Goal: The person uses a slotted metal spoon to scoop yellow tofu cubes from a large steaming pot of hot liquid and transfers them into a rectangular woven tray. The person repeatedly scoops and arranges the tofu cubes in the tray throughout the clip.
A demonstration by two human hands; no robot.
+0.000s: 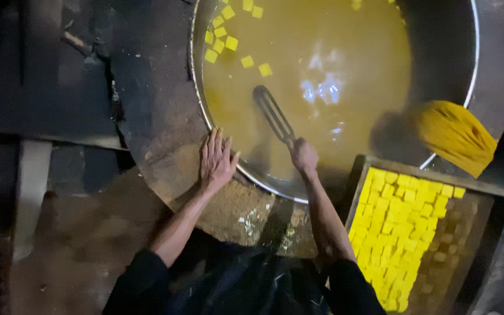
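Fingers point(303, 153) of our right hand point(303, 156) are wrapping shut around the handle end of a slotted spatula point(272, 112); the grip is closed, nothing else in it. Fingers of our left hand point(217, 160) are lying flat and spread, holding nothing, palm pressing on the crusted ledge just outside the rim of the big wok point(196, 87).

Spatula: its long axis is running from the right fist up toward 11 o'clock, slotted blade at the far end, dipping into the murky yellow liquid point(322, 46). The right hand is plainly the nearer one, being on it; the left is sitting at about 9 o'clock from the right, apart from the tool.

Floating yellow cubes point(228, 35) are clustering near the wok's upper-left rim, at roughly 11 o'clock from the blade, so more or less along the spatula's own line but well beyond its tip. A few more are showing at the top edge.

At 4 o'clock from the right hand, a wooden tray point(479, 192) is holding packed rows of yellow cubes, its right part darker and hard to read. A yellow ribbed cloth or brush point(453, 134) is resting on the wok's right rim, at 3 o'clock; we cannot tell which.
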